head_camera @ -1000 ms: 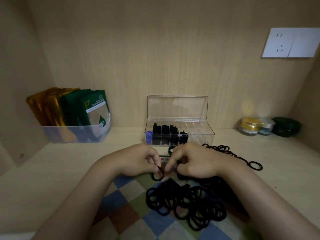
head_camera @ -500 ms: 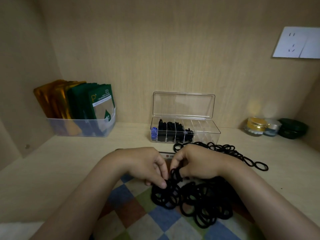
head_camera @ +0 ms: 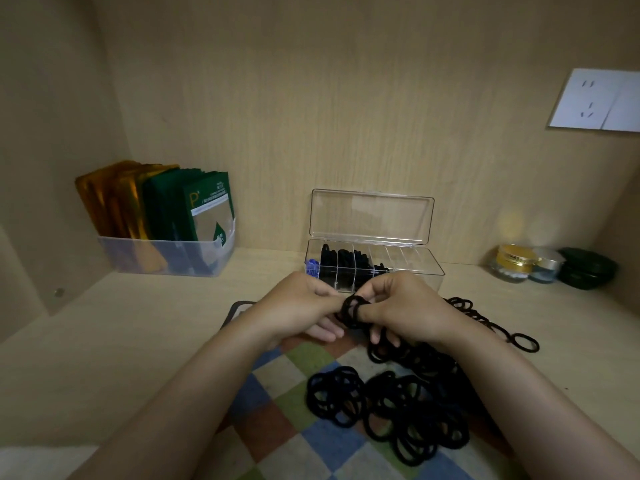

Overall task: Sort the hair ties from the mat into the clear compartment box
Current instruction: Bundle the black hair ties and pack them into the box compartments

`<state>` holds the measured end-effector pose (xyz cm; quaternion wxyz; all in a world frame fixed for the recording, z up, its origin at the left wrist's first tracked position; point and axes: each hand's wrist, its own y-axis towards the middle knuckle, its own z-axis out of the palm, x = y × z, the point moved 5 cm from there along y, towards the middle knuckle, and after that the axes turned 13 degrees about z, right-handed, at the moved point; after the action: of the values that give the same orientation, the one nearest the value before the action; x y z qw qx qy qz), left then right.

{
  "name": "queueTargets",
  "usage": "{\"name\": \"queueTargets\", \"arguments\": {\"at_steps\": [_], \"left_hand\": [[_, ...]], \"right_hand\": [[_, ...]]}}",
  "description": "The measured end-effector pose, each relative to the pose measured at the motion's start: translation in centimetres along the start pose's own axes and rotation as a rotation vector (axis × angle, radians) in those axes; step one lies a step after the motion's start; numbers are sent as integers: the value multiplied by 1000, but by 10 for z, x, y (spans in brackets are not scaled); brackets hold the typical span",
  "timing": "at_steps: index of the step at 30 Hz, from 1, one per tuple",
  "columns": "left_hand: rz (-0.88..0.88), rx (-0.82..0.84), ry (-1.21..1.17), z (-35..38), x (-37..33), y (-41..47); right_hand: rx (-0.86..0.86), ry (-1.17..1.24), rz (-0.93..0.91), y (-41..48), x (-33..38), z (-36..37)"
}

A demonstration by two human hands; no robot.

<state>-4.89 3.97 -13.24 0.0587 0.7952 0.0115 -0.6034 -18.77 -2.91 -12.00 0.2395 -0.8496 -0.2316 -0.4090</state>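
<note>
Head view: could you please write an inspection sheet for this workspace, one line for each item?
Surface: pale wooden shelf, checkered fabric mat at the front.
Job's things: pile of black elastic hair ties on the mat; clear plastic compartment box, lid open, left compartments holding ties.
Clutter: clear plastic bin of green and gold sachets; gold-lidded jar; dark green round case.
Hands: left hand and right hand both pinch one raised black tie before the box.
Cables: nothing seen.
Surroundings: wooden walls; white wall socket.

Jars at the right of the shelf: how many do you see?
3: a gold-lidded jar, a silver-lidded jar right of it, a dark green jar farthest right. Others may hide behind.
</note>
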Motion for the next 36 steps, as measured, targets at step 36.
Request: {"name": "queueTargets", "arguments": {"at_steps": [36], "left_hand": [[42,344,541,-18,4,-5]], "right_hand": [[198,-608,-139,-16,2,20]]}}
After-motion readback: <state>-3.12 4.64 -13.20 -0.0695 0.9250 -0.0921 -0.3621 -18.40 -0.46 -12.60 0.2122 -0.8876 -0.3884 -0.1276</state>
